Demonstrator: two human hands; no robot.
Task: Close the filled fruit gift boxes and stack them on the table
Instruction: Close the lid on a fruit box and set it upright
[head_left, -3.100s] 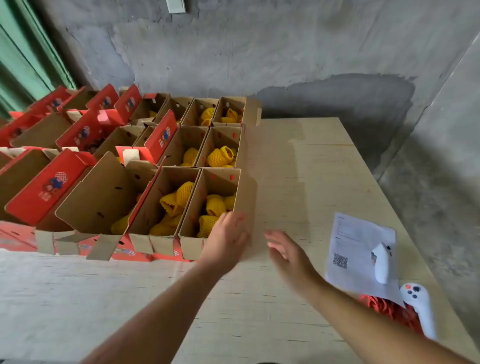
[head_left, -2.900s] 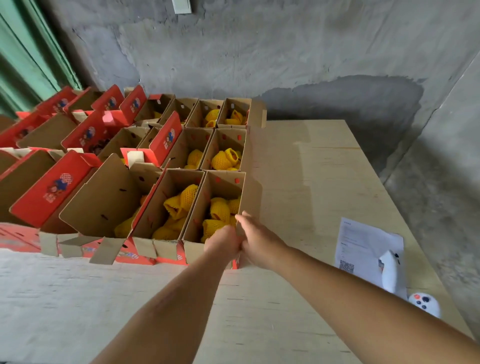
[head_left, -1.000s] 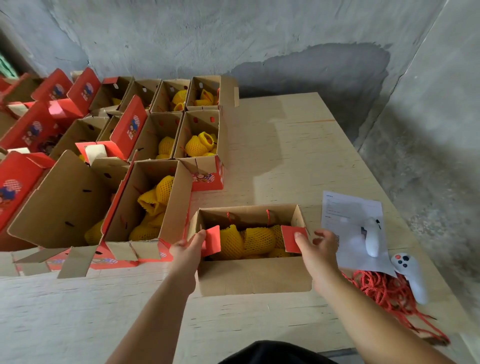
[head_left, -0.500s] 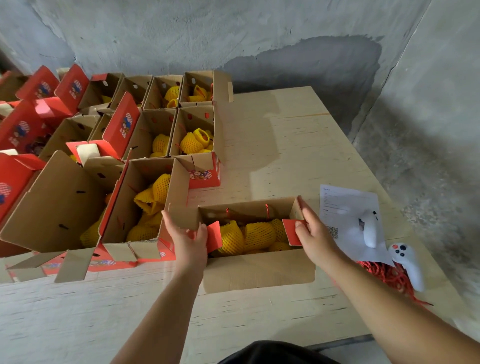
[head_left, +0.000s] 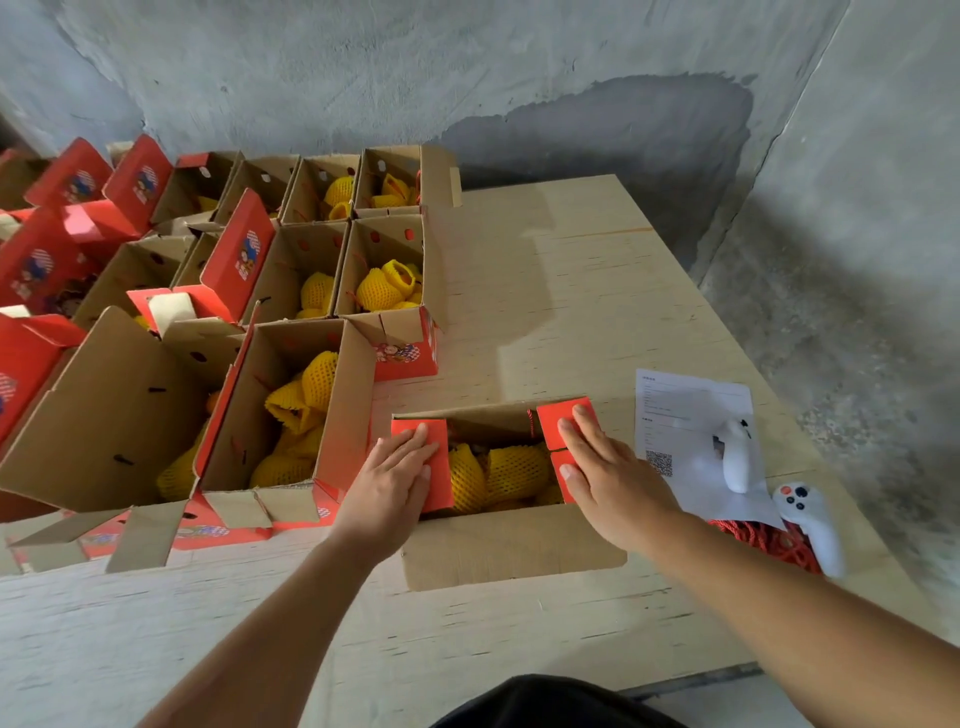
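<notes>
Right now the table (head_left: 545, 291) fills the frame, open boxes (head_left: 291, 405) crowding its left side. My box (head_left: 511, 551) sits lower centre, long axis left to right, its front lid lying toward me. Left hand (head_left: 397, 475) and right hand (head_left: 602, 475), fingers flat, clasping nothing, press the red end flaps (head_left: 439, 467) inward over the fruit (head_left: 501, 470). I reckon the lid comes next, equally near both hands.

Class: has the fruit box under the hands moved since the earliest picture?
Yes. The box left the rows of boxes and now sits nearer, beside the paper.
</notes>
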